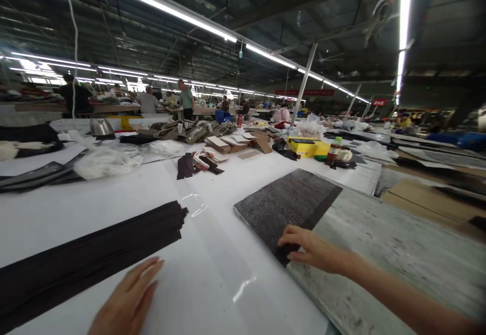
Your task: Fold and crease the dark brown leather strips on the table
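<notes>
On the white table, my left hand (127, 294) hovers or rests with its fingers stretched out and nothing in them. Just beyond it lies a long stack of dark fabric strips (91, 251), uneven at its right end. My right hand (307, 248) is at the near corner of a dark, textured fabric piece (292, 201), fingers curled and thumb close to them over its edge. That piece lies flat on a greyish, stained board (383, 244). How firmly the fingertips grip the fabric is partly hidden.
Farther back on the table (212, 188) are dark scraps (185, 165), cardboard pieces (228, 142), a yellow box (307, 147), a dark red bottle (333, 152) and clear plastic bags (108, 162). A metal kettle (101, 126) stands at the back left. People work in the distance.
</notes>
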The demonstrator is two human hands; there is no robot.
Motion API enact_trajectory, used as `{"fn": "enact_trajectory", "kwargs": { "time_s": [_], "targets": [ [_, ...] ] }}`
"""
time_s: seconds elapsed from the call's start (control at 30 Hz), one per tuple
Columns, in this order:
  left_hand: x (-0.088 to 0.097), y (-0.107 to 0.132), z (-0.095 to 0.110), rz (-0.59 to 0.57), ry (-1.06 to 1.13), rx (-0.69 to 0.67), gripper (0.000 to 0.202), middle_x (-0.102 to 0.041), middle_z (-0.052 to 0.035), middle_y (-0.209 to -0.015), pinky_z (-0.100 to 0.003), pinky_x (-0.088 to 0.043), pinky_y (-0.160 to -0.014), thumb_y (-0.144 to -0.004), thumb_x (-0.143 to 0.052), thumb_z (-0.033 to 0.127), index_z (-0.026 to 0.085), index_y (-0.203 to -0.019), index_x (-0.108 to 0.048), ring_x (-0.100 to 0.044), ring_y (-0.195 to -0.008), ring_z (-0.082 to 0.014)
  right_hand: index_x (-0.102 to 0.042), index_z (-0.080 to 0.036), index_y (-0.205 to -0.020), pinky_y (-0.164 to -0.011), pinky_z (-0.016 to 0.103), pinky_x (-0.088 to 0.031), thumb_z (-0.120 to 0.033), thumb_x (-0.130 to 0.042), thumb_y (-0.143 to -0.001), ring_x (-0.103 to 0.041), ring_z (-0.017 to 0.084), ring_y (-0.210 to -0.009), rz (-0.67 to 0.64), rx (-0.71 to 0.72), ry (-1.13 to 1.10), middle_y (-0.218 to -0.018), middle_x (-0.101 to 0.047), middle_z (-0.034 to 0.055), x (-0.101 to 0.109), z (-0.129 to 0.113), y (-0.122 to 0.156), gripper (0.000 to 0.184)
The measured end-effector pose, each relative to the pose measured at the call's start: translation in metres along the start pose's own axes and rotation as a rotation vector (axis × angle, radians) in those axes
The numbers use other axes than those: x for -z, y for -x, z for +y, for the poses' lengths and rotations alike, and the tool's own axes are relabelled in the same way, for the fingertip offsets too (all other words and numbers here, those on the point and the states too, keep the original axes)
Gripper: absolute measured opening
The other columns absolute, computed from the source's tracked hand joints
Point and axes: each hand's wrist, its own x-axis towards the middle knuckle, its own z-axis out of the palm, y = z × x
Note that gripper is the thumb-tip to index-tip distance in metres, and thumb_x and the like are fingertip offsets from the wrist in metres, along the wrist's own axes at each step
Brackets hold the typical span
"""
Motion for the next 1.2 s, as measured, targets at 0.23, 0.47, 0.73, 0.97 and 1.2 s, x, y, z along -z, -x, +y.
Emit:
{"fn": "enact_trajectory", "kwargs": {
  "time_s": [0.23, 0.47, 0.73, 0.97, 1.2],
  "targets": [
    [-0.065, -0.050, 0.149, -0.222, 0.368, -0.153, 0.035, -0.062, -0.0059, -0.117, -0.031, -0.051, -0.094, -0.089, -0.043, 0.013, 0.023, -0.117, -0.061, -0.059, -0.108, -0.0176, -0.062, -0.025, -0.102, -0.076, 0.028, -0.042, -0.016, -0.056, -0.087, -0.056, 0.017, -0.085, 0.069, 0.029, 0.032, -0.098, -0.056, 0.0018, -0.010, -0.007, 0.001, 0.019],
    [-0.109, -0.080, 0.205, -0.413, 0.537, -0.125, 0.050, -0.062, -0.0046, -0.116, -0.035, -0.045, -0.100, -0.078, -0.043, 0.001, 0.020, -0.121, -0.057, -0.054, -0.109, -0.0182, -0.059, -0.022, -0.088, -0.073, 0.026, -0.042, -0.013, -0.054, -0.087, -0.055, 0.016, -0.082, 0.088, 0.082, 0.018, -0.092, -0.054, 0.0013, -0.013, 0.000, 0.000, 0.010],
    [-0.129, -0.076, 0.212, -0.430, 0.460, -0.171, 0.054, -0.062, -0.0044, -0.116, -0.038, -0.045, -0.093, -0.083, -0.039, 0.001, 0.022, -0.131, -0.048, -0.053, -0.103, -0.0212, -0.057, -0.021, -0.089, -0.075, 0.025, -0.044, -0.023, -0.042, -0.097, -0.053, 0.014, -0.082, 0.121, 0.165, -0.068, -0.096, -0.051, 0.0027, -0.008, 0.007, 0.009, 0.017],
    [-0.124, -0.073, 0.218, -0.479, 0.330, -0.246, 0.053, -0.054, -0.0057, -0.129, -0.042, -0.044, -0.094, -0.081, -0.041, -0.002, 0.024, -0.126, -0.054, -0.048, -0.110, -0.0237, -0.058, -0.022, -0.084, -0.077, 0.030, -0.044, -0.041, -0.049, -0.094, -0.053, 0.018, -0.084, 0.526, -0.028, -0.347, -0.094, -0.053, 0.0054, 0.000, 0.034, 0.037, 0.024],
    [-0.125, -0.068, 0.220, -0.449, 0.189, -0.305, 0.050, -0.047, -0.0086, -0.136, -0.044, -0.045, -0.095, -0.082, -0.043, 0.002, 0.023, -0.126, -0.053, -0.046, -0.116, -0.0257, -0.056, -0.021, -0.084, -0.064, 0.032, -0.045, -0.051, -0.067, -0.078, -0.052, 0.015, -0.065, 1.271, -0.342, -0.608, -0.072, -0.053, 0.0016, 0.071, 0.111, 0.104, 0.033]
  ]
}}
